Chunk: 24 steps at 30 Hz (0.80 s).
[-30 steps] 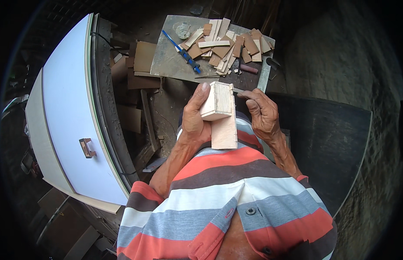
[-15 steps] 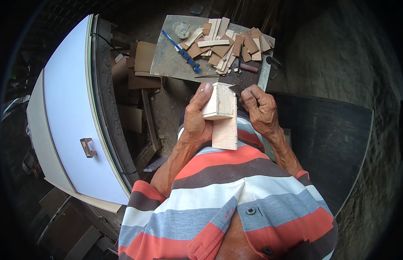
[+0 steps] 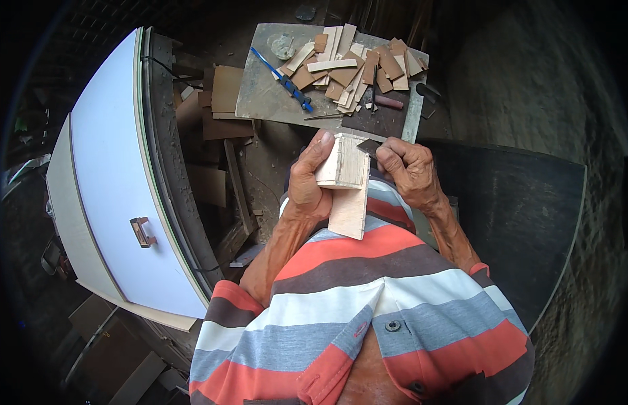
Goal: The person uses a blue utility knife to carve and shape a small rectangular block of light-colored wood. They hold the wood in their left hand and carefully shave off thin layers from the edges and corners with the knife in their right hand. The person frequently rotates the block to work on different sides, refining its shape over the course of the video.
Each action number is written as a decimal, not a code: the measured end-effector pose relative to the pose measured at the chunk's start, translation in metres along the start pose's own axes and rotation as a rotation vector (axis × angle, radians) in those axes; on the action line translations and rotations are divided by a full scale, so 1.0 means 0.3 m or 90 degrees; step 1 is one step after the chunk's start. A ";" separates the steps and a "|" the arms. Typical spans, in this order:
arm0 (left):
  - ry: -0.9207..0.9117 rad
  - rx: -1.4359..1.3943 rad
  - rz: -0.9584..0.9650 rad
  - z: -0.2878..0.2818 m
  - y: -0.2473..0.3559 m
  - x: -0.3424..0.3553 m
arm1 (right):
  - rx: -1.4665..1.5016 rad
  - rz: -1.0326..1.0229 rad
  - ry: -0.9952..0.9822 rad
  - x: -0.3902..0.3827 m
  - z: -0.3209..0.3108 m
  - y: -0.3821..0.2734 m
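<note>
In front of my chest, my left hand (image 3: 307, 181) is closed around a small box-shaped wooden piece (image 3: 352, 162), its thumb along the upper side. From under that piece a flat, pale wood strip (image 3: 348, 214) extends toward my striped shirt. My right hand (image 3: 414, 174) pinches a dark, thin, flat blade (image 3: 369, 146) between thumb and fingers. The blade's tip lies by the upper right edge of the box-shaped piece; whether it touches, I cannot tell. My left palm hides part of the wooden piece.
Ahead, a low worktable (image 3: 256, 98) bears a pile of wood scraps (image 3: 337, 74), a blue slim tool (image 3: 292, 91) and a pink-handled tool (image 3: 388, 102). A large white panel (image 3: 111, 175) with a handle stands left. To the right is a dark board (image 3: 516, 216).
My right hand and the blade have shifted slightly, showing more of the blade's flat face. The wooden piece has tilted a little in my left hand, its strip's lower end turning slightly.
</note>
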<state>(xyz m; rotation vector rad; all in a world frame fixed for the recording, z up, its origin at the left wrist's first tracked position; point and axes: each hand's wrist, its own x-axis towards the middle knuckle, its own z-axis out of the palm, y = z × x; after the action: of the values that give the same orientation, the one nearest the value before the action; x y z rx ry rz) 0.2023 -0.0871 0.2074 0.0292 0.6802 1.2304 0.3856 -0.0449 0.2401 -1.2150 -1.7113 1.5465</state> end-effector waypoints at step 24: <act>-0.063 0.013 -0.055 -0.028 0.142 0.066 | -0.099 -0.035 0.061 0.067 0.027 -0.073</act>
<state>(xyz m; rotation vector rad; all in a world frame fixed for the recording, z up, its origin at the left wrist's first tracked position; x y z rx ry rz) 0.1650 -0.0574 0.2074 0.0768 0.6024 1.1320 0.3636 -0.0300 0.2559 -1.2854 -1.8140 1.3223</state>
